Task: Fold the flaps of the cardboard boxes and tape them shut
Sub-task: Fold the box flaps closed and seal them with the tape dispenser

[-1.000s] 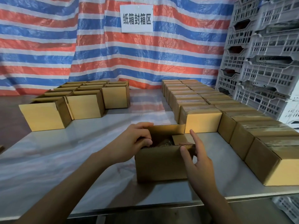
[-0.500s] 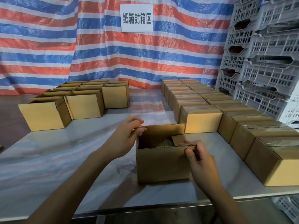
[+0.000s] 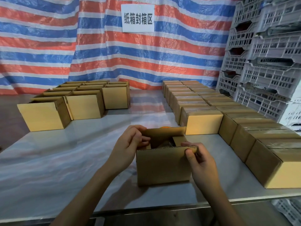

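While an open cardboard box [image 3: 162, 167] stands near the front edge of a pale table [image 3: 65, 160], a person works its top flaps with both bare hands. The left hand [image 3: 128, 144] grips the box's far-left corner, fingers [image 3: 143, 139] curled over the edge of the upright rear flap [image 3: 164, 132]. The right hand [image 3: 202, 162] pinches the right end of the near flap [image 3: 169, 148], thumb on the outer face and fingers closed over its corrugated edge. A small side flap [image 3: 178, 141] is folded inward at the right, and something dark lies inside, too shadowed to identify. An orange object [image 3: 164, 127] peeks out just behind the rear flap. To the left, a cluster of open boxes [image 3: 84, 105] sits well apart from the hands; to the right, rows of sealed boxes [image 3: 211, 111] run from the back toward the front corner of the table. Grey plastic crates [image 3: 263, 54] are stacked at the far right. A white sign with Chinese characters [image 3: 138, 18] hangs on the red, white and blue striped tarpaulin [image 3: 65, 38] behind.
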